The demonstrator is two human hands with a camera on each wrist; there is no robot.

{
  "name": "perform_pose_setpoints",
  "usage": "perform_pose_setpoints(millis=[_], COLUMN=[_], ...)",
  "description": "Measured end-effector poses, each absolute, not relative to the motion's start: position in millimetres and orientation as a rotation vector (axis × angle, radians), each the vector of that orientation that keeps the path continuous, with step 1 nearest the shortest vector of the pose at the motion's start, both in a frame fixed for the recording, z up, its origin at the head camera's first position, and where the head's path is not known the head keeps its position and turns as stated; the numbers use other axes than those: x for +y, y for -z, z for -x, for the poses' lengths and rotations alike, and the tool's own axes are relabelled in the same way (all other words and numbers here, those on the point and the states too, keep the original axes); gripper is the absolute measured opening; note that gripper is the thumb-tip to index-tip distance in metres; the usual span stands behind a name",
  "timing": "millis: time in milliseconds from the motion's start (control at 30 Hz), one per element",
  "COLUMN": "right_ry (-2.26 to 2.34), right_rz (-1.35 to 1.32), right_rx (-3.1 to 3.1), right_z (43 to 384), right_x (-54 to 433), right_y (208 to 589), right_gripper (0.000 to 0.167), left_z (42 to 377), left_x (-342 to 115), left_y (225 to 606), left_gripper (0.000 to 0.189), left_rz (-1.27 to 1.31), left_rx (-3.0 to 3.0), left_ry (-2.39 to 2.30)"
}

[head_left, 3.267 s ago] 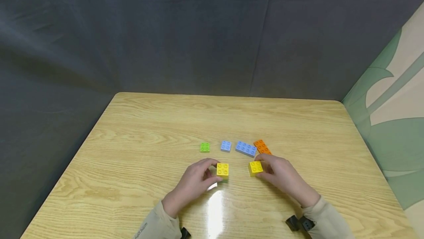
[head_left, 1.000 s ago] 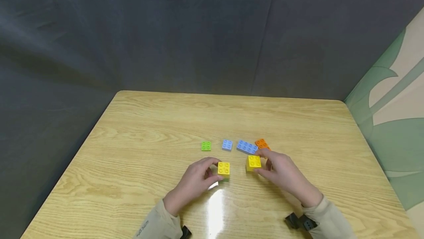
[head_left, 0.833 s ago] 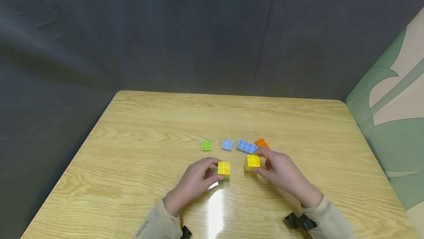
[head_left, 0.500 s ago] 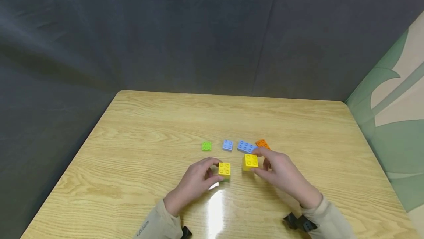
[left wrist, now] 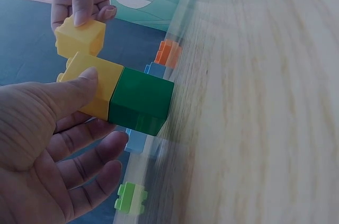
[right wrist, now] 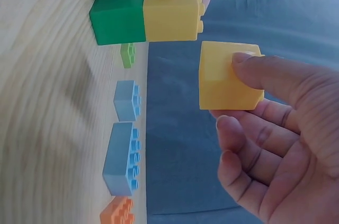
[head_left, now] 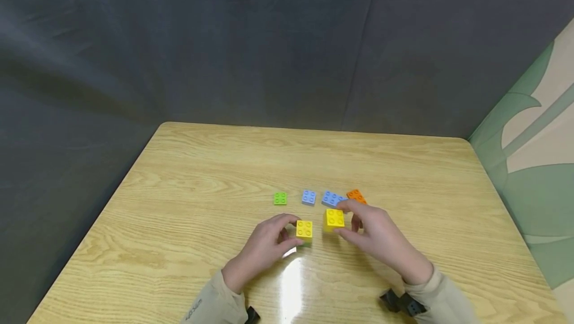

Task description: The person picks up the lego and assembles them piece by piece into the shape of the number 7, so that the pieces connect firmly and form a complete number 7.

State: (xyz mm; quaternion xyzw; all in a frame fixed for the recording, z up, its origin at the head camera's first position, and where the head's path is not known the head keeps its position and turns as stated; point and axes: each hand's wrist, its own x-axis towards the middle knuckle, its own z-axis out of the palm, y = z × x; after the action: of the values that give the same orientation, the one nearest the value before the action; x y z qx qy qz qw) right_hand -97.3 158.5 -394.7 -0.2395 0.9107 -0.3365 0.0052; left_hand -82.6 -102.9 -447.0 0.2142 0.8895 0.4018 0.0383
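Note:
My left hand (head_left: 265, 242) pinches a yellow toy brick (head_left: 304, 228) between thumb and fingers. Under that brick sits a dark green brick (left wrist: 142, 99), joined to it as a two-brick stack, studs up. The green one is mostly hidden from the head camera. Just to the right, my right hand (head_left: 380, 234) pinches a second yellow brick (right wrist: 225, 78), with the thumb on its near side. This brick is held up off the table, higher than the stack top and apart from it, as both wrist views show.
Behind the hands, a light green brick (head_left: 280, 198), a small blue brick (head_left: 308, 197), a longer blue brick (head_left: 333, 198) and an orange brick (head_left: 356, 196) lie in a row on the wooden table (head_left: 188, 189). My right fingers partly cover the longer blue one in the head view.
My right hand has carried its yellow brick left and slightly up, closer to the stack. The left hand has stayed nearly still with its bricks.

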Motion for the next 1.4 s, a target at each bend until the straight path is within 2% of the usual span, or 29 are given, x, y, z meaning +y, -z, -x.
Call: perform_pose_setpoints(millis=[1400], right_ry=[1.155], right_rz=[0.926], right_rx=[2.814], right_z=[100], right_x=[136], right_y=[385], right_gripper=[0.037], left_z=[83], left_x=[-102], left_y=[447], left_gripper=[0.037], left_rz=[-0.674], left_rx=[2.713], left_ry=[-1.258])
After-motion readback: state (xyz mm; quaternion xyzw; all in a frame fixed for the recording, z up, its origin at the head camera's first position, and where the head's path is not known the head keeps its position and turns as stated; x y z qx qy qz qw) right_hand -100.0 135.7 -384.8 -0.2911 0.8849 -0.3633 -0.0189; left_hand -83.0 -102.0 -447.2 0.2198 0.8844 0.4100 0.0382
